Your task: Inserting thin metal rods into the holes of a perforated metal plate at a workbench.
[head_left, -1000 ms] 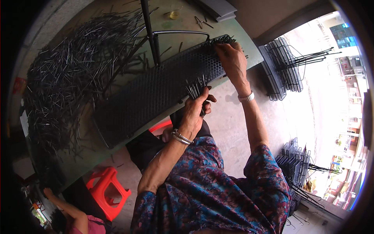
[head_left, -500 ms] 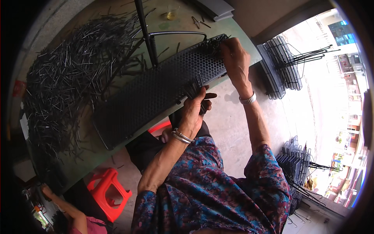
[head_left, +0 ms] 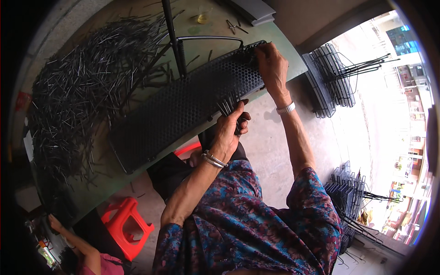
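A long black perforated panel [head_left: 183,98] lies slantwise along the near edge of the table, its right end farther off than its left. My left hand [head_left: 229,130] is closed around a bundle of thin black rods [head_left: 227,106], whose tips fan out over the panel's near edge. At the panel's far right end, my right hand [head_left: 274,68] has its fingers pressed together against the mesh. Whatever those fingertips hold, if anything, is hidden.
A big heap of loose black rods [head_left: 87,87] covers the table's left. A black metal frame [head_left: 178,50] stands behind the panel. Wire racks [head_left: 332,80] are at the right. A red stool [head_left: 128,229] and another person's arm [head_left: 75,240] are at lower left.
My right hand has shifted slightly left along the panel's end. The fingers of my left hand have curled in closer round the rods, and the bundle has tilted a little.
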